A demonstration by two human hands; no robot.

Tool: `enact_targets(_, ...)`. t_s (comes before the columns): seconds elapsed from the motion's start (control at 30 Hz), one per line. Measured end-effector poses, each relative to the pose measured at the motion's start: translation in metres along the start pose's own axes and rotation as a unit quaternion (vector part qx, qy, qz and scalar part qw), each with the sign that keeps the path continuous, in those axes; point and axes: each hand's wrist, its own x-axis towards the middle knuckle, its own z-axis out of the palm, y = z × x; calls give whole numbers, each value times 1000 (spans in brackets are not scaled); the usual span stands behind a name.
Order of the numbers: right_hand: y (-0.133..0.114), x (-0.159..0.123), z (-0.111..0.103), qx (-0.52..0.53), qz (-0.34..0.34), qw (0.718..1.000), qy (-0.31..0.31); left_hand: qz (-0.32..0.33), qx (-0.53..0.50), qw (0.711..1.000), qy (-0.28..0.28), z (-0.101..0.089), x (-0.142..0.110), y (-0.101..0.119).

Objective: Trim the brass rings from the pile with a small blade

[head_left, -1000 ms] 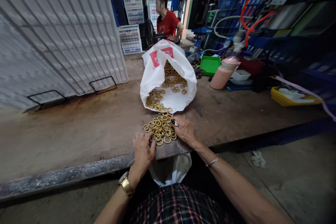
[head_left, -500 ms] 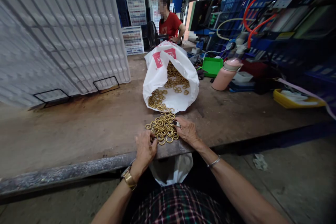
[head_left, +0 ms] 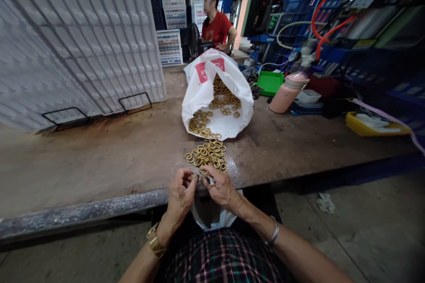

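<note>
A pile of brass-coloured metal rings [head_left: 208,154] lies on the worktable near its front edge. Just in front of the pile, my left hand [head_left: 182,189] pinches a ring [head_left: 194,177] between thumb and fingers. My right hand [head_left: 220,186] is close beside it, fingers bent and thumb toward the fingertips; a small dark and whitish item shows at its fingers, too small to name. Behind the pile, a white plastic bag [head_left: 195,97] with red print lies on its side, its mouth toward me and more rings inside. Below the table edge hangs another white bag [head_left: 212,214], partly hidden by my hands.
Tall stacked white trays [head_left: 83,35] with black wire stands occupy the table's left. At right are a pink bottle [head_left: 286,96], a green tray [head_left: 270,83] and a yellow tray [head_left: 365,129]. A co-worker in a red shirt [head_left: 217,28] is behind the table.
My right hand has left the right side of the pile and come down toward me, beside my left hand. My left hand has lifted a ring away from the pile's near edge.
</note>
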Motion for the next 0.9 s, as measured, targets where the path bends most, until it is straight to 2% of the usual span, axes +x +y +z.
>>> enact_targets(0.07,-12,-3,7,20,10,999,-31,19,11,1000,4,-1,-4,3)
enact_targets(0.17,-17,-4,9,51,37,997,-33,28,16,999,8,0,-7,4)
enact_targets(0.3,-16,-4,4,104,85,990,-31,-17,-26,999,-8,2,-8,7)
enact_targets(0.4,-18,-4,0,160,108,981,-31,-58,-90,993,-48,3,-9,12)
enact_targets(0.5,-22,-6,-2,188,129,973,-32,-62,-102,991,-61,2,-12,14)
enact_targets(0.73,-24,-3,-3,175,168,969,-50,4,1,999,-39,2,-17,7)
enact_targets(0.9,-22,0,0,148,175,972,-46,-28,-20,998,-59,3,-18,10)
